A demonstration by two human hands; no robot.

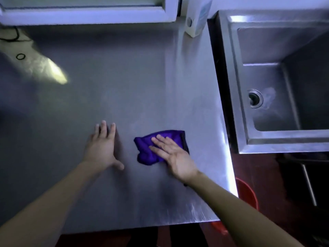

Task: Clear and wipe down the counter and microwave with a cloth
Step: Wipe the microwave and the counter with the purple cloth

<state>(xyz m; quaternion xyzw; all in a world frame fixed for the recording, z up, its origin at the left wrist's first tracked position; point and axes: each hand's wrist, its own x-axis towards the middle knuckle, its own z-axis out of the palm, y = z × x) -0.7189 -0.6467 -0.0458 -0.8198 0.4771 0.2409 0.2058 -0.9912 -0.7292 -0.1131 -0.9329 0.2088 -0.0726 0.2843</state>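
Obs: right grip [173, 154] released, fingers straight, palm pressed flat on the purple cloth [146, 148], which lies bunched beneath its fingers on the steel surface [124, 77]. A flat press rather than a pinch, probably to spread load for wiping. The left grip [101, 148], just left of the cloth and apart from it, is likewise released, fingers splayed on bare metal, likely bracing. Sink [231, 68] lies well right. White appliance [89, 15] far ahead, probably the microwave.
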